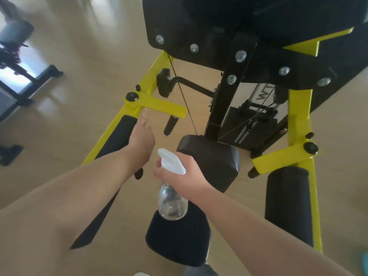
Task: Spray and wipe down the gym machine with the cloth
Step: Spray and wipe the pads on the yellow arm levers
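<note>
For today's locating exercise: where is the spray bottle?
The spray bottle is low centre in the head view, gripped by the right hand, over a black pad.

This is a gym. A yellow-and-black steel weight machine [298, 108] with black padded rests [286, 206], a thin black cable [185, 100] and a black weight stack [253, 126] stands on pale wood-look flooring [79, 56]. Another dark machine [18, 76] sits blurred at left.

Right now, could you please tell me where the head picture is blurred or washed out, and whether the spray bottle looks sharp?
In the head view, the equipment at far left is smeared by blur, with bright glare on the floor beside it; the spray bottle in the right hand is fairly sharp; the wide lens splays the yellow frame.
</note>
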The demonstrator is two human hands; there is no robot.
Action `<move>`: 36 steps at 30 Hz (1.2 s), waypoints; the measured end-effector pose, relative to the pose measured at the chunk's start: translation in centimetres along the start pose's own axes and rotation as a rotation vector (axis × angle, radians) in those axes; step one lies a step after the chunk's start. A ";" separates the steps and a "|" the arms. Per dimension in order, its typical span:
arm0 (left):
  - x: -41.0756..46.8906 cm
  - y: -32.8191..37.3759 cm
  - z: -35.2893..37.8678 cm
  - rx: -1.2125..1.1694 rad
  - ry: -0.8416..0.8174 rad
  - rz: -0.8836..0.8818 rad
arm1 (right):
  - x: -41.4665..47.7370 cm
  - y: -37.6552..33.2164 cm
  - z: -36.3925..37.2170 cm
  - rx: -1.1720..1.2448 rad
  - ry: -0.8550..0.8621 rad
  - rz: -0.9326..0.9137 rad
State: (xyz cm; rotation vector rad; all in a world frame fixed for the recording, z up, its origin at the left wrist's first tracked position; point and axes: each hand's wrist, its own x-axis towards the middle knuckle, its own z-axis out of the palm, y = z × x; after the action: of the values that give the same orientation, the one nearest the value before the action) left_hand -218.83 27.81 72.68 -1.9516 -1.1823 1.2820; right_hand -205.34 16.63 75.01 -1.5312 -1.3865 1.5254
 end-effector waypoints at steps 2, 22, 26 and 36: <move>-0.7 -1.1 -0.2 -0.113 0.009 -0.049 | 0.1 0.1 0.0 -0.012 0.005 -0.008; -17.7 6.4 9.3 -0.778 0.088 -0.694 | -2.0 -0.8 4.8 -0.047 -0.166 -0.091; -21.8 8.3 9.8 -0.949 0.055 -0.823 | -3.8 -0.8 7.1 -0.038 -0.213 -0.122; -25.4 10.6 11.2 -2.053 -0.065 -1.212 | -7.0 -1.1 12.0 0.018 -0.155 -0.076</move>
State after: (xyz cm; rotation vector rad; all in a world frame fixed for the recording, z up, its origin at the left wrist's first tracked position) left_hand -229.27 0.10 71.27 -0.9763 -3.3895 -1.0651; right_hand -215.66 7.37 76.24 -1.3577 -1.4949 1.6335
